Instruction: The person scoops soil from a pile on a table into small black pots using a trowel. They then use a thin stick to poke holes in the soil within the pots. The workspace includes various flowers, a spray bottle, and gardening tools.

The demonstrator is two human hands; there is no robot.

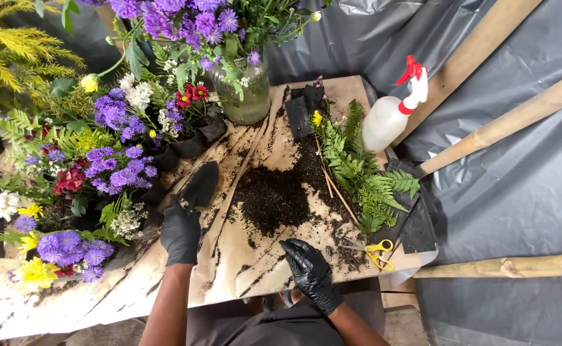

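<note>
Your left hand [180, 234] gripped black pot [201, 184]; right hand [310, 269] lay open, empty, near soil heap [274, 195]. Tilted pot could spill soil onto desk [242, 256].

Premises: a makeshift potting and flower-arranging station. Evidence: worktop [242, 256] covered in brown paper, with a heap of loose soil [271, 195] on it; cut purple asters [111, 168] and fern fronds [358, 168] laid out; a glass vase [245, 102] of stems; a spray bottle [390, 112]; yellow-handled scissors [377, 253]. Grey plastic sheeting [505, 198] and timber poles [518, 115] enclose the area.
</note>
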